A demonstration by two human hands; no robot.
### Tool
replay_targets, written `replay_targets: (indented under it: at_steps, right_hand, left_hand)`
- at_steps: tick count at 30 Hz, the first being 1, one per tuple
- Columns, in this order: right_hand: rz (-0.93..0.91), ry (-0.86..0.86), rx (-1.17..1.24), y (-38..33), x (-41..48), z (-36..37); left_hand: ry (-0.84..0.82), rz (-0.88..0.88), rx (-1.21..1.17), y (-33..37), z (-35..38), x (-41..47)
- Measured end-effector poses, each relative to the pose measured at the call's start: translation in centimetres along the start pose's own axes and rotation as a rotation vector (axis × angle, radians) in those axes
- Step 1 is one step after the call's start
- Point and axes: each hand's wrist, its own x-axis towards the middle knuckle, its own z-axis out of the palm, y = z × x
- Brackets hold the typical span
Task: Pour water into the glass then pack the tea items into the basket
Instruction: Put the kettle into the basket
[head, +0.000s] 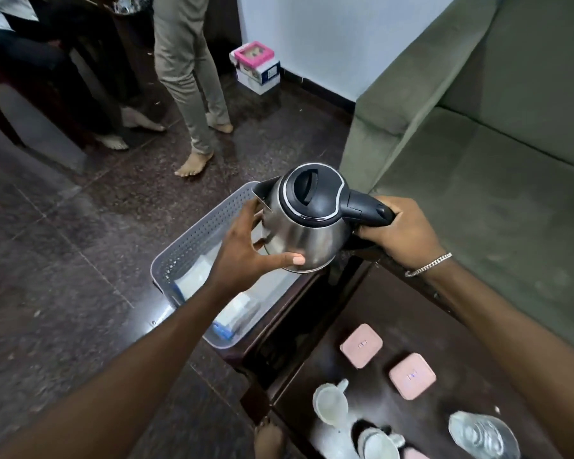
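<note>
Dark speckled stone floor (pixel 63 226), polished, faint tile joints. Pale blue-white wall (pixel 328 38) with dark skirting along base. Olive-green sofa (pixel 494 144) at right, armrest against wall. Dark wooden table (pixel 362 309) low in foreground. Dark wooden furniture (pixel 30 104) at upper left. Small white box with pink top (pixel 256 66) on floor by wall. Two barefoot people (pixel 186 77) standing behind.

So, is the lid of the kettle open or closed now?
Closed. The black lid sits flat in the kettle top, with no gap showing. The right hand holds the handle; the left hand steadies the body.
</note>
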Motion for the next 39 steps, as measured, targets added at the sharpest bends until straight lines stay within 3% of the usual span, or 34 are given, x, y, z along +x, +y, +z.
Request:
replay_targets:
  at_steps: [10,22,27,32,35,39]
  right_hand:
    - [0.024,-0.078,0.030,3.9,5.6,7.1]
    - [0.060,-0.111,0.015,6.5,7.2,9.5]
    - [0.062,-0.102,-0.116,5.7,7.4,9.7]
    - [-0.093,0.122,-0.424,2.8,5.6,10.0]
    - [-0.297,0.293,-0.431,0.2,3.6,11.2]
    - [-0.407,0.195,-0.243,-1.4,0.6,16.2]
  left_hand:
    - [0.003,-0.046,-0.002,-6.9,-4.2,2.5]
    - [0.011,-0.111,-0.036,-11.1,-4.5,2.4]
    - [-0.003,-0.172,-0.021,-11.2,-5.0,2.2]
    - [-0.080,-0.261,0.110,-11.5,-7.3,0.6]
    - [-0.107,-0.288,0.382,-12.2,-9.6,-0.9]
    - [-0.231,-0.397,0.779,-13.3,-11.5,-1.7]
